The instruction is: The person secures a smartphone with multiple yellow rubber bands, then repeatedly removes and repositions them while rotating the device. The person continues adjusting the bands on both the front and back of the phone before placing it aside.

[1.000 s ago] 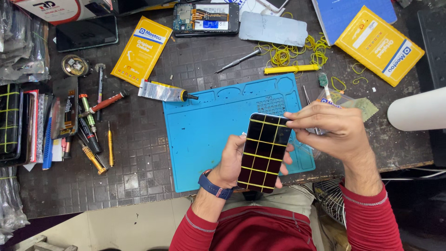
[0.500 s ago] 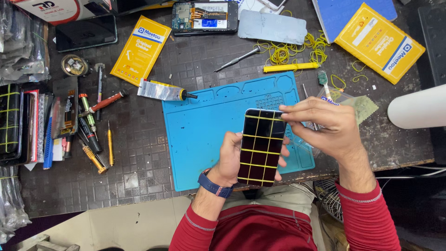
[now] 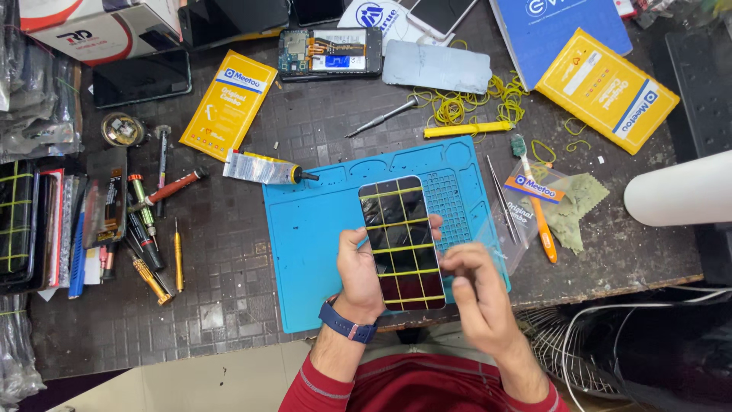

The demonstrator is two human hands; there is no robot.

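A black smartphone (image 3: 399, 238), bound with several yellow rubber bands across its screen, is held upright over the blue work mat (image 3: 320, 229). My left hand (image 3: 358, 271) grips its left edge and back, with a blue watch on that wrist. My right hand (image 3: 476, 294) is at the phone's lower right edge, fingers pinched close to the side of it. A clear plastic sleeve (image 3: 511, 229) lies just right of the phone.
A glue tube (image 3: 263, 168), metal tweezers (image 3: 499, 200), an orange-handled brush (image 3: 540, 221) and a yellow tool (image 3: 467, 130) lie around the mat. Screwdrivers (image 3: 149, 229) sit at left. Yellow boxes (image 3: 229, 103), loose rubber bands (image 3: 457, 103) and an opened phone (image 3: 329, 53) lie behind. A white cylinder (image 3: 682, 191) juts in at right.
My right hand has slid down from the phone's top right corner to its lower right edge. The phone has turned more upright and shifted slightly left.
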